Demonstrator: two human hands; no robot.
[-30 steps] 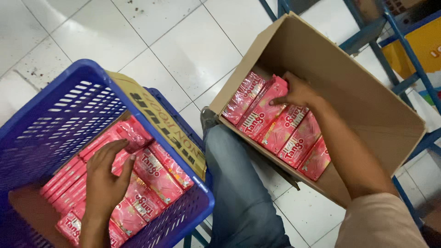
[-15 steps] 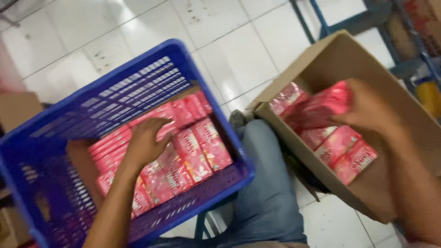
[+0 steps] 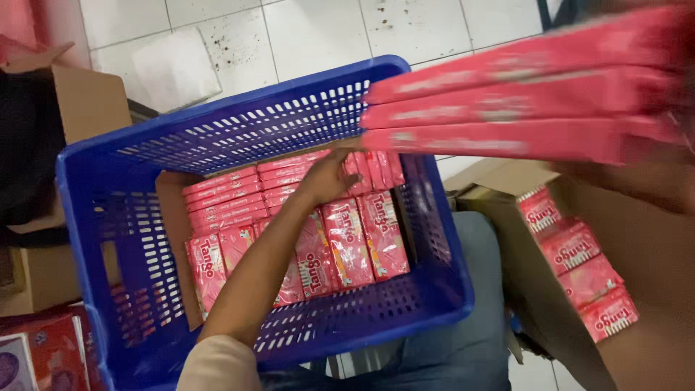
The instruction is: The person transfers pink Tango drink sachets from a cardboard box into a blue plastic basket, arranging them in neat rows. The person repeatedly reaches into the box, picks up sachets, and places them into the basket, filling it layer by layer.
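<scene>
Pink wafer packets [image 3: 521,108], three stacked flat and blurred by nearness to the camera, are carried at the upper right of the head view; the right hand [image 3: 651,181] is seen only as a dark blur beneath and behind their far end, so the closing of its fingers on the stack cannot be made out, though the packets appear to be borne by it; their long axis is laid nearly level, running right to left, with the free ends thrust out over the near right rim of the blue plastic basket [image 3: 101,239]. The left hand [image 3: 329,177] is stretched down into the basket, its fingers spread and pressed flat on the upright row of packets [image 3: 224,199] packed on edge against the far side; nothing is gripped by it. Below that row, further packets [image 3: 355,242] are laid face up across the cardboard-lined floor of the basket; bare liner is left along the left wall. The basket lies left of and below the carried stack; the left hand is much the nearer to the packed rows. An open cardboard carton [image 3: 651,289] is set at the right, touching the person's jeans-clad knee [image 3: 463,340], with four more packets [image 3: 579,271] lying in a column inside. White tiled floor [image 3: 304,36] is seen beyond; other cartons [image 3: 43,275] are crowded at the left edge.
</scene>
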